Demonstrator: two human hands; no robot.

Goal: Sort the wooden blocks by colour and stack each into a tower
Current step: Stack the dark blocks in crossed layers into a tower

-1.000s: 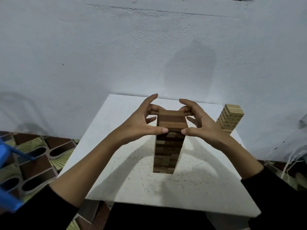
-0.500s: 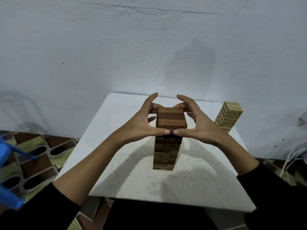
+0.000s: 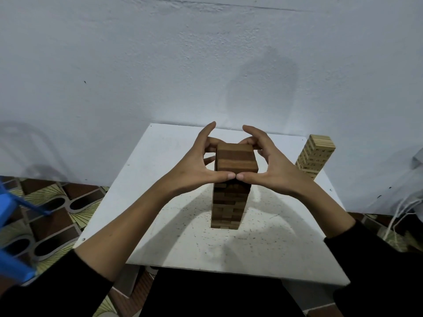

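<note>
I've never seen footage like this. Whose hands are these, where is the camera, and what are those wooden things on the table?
There is no robot here: a person wears a camera on their head, so you look down along their own arms. The left hand and right hand cup the top of a dark brown block tower, thumbs meeting at its near face and fingers curled round the back. It stands on a white table. A second, pale block tower stands untouched at the far right corner. The job is sorting the blocks by colour into towers.
</note>
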